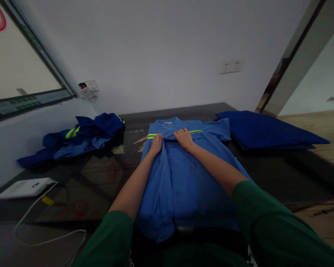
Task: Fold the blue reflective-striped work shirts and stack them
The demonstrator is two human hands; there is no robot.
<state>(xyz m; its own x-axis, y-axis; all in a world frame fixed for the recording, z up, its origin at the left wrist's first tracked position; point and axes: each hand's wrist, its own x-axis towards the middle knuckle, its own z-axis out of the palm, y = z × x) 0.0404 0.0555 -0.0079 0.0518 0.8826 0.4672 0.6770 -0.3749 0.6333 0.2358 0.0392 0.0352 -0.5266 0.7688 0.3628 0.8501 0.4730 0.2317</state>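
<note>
A light blue work shirt (180,181) with a yellow-green reflective stripe lies front-up on the dark table (100,174), collar away from me. My left hand (156,144) pinches the shirt's front edge near the chest, just below the stripe. My right hand (184,138) rests on the chest beside it, fingers curled on the fabric at the placket. Both forearms stretch over the shirt, green sleeves at the bottom.
A crumpled dark blue garment (80,139) with reflective stripes lies at the left. A folded dark blue stack (263,129) sits at the right. A white device (26,187) with a white cable (44,237) lies near the left front edge. Wall sockets (231,66) behind.
</note>
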